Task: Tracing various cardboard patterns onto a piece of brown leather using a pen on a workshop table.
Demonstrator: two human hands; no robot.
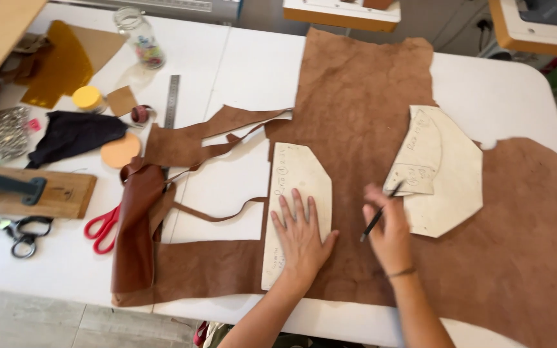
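So far the left hand [301,235], fingers spread, pins a card pattern [296,206] flat on brown leather [356,116] at frame centre, while the right hand [389,229] grips a pen [380,214], no traced outline visible.

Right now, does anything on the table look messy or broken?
The brown leather has big pieces cut away on its left, leaving thin ragged strips. A cut piece lies rolled over red scissors. Nothing has spilled.

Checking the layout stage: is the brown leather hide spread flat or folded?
Mostly spread flat: the leather hide lies open across the table; only its cut left edge is rolled over.
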